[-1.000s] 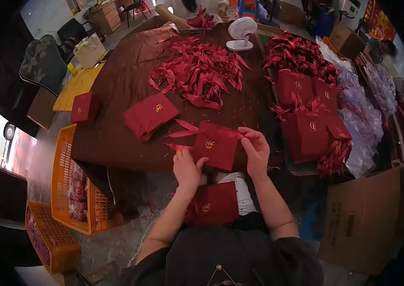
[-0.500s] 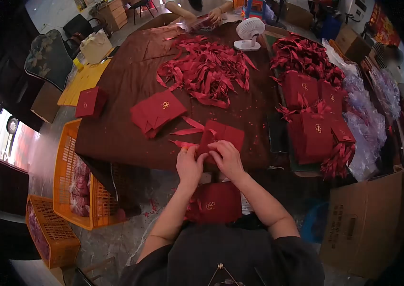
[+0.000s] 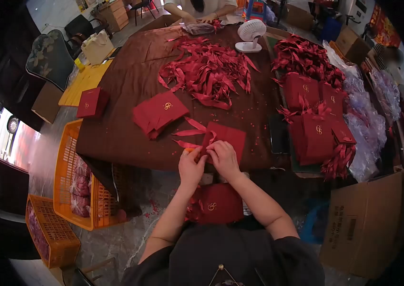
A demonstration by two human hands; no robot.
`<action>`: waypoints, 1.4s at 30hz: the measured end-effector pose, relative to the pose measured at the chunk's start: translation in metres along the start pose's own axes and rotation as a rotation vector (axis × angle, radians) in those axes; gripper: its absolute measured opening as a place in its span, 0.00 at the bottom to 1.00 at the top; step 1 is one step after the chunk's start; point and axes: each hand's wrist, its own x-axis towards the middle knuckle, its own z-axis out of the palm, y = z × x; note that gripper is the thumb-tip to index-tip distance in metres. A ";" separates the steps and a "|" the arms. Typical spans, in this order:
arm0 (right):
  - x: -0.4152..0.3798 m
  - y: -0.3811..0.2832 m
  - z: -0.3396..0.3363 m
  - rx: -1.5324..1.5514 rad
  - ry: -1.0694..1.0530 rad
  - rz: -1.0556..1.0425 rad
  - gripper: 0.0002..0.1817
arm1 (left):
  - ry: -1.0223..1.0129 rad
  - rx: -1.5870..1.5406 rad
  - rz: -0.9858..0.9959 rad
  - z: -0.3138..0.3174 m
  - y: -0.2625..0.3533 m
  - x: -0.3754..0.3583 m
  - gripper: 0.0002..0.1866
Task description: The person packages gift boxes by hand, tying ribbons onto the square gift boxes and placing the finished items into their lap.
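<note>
A red pouch (image 3: 231,138) with red ribbon lies at the near edge of the brown-covered table (image 3: 116,138). My left hand (image 3: 192,164) pinches at the pouch's left side, where the ribbon passes; a small orange item shows at its fingertips. My right hand (image 3: 224,159) closes its fingers on the ribbon at the pouch's lower edge, touching the left fingertips. Two loose ribbon ends (image 3: 187,144) stretch leftward. Left of them lies a stack of red pouches (image 3: 160,113) with gold lettering. Another red pouch (image 3: 218,204) rests on my lap.
A ribbon heap (image 3: 206,71) and a white fan (image 3: 250,35) occupy the far table. Stacked pouches (image 3: 310,138) stand at right, a red box (image 3: 92,102) at left. Orange crates (image 3: 71,167) and a cardboard box (image 3: 364,224) flank the table. A person (image 3: 201,10) sits opposite.
The person opposite now leans further into view, hands lower over a plastic bag. My fingers have shifted slightly on the ribbon and pouch.
</note>
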 end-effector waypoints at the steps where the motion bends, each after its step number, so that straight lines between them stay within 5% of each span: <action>1: 0.000 -0.001 0.000 0.002 -0.009 0.000 0.05 | 0.001 0.000 0.000 0.000 0.000 0.000 0.20; 10: -0.001 -0.001 0.008 -0.098 0.004 -0.005 0.06 | -0.080 -0.149 -0.081 -0.002 -0.005 0.000 0.19; 16: 0.000 -0.003 0.006 -0.058 -0.024 -0.060 0.06 | 0.033 -0.034 0.103 -0.006 0.001 -0.004 0.15; 19: 0.003 -0.015 -0.011 -0.202 -0.032 -0.060 0.07 | -0.245 -0.159 -0.008 -0.022 -0.009 0.009 0.13; 23: -0.005 -0.010 -0.005 -0.253 -0.063 -0.031 0.13 | -0.294 0.102 0.125 -0.030 -0.002 0.023 0.11; 32: 0.011 -0.008 -0.035 -0.074 -0.136 -0.014 0.25 | -0.120 0.141 0.142 -0.011 -0.004 0.024 0.08; 36: 0.001 0.015 -0.038 -0.159 -0.168 0.043 0.45 | -0.017 0.371 0.318 -0.018 -0.002 0.020 0.04; 39: -0.003 0.024 -0.036 -0.207 -0.174 0.059 0.43 | 0.119 0.514 0.267 -0.054 -0.022 0.026 0.03; 42: -0.006 0.029 -0.031 -0.211 -0.179 0.013 0.43 | 0.016 0.514 0.084 -0.094 -0.033 0.024 0.04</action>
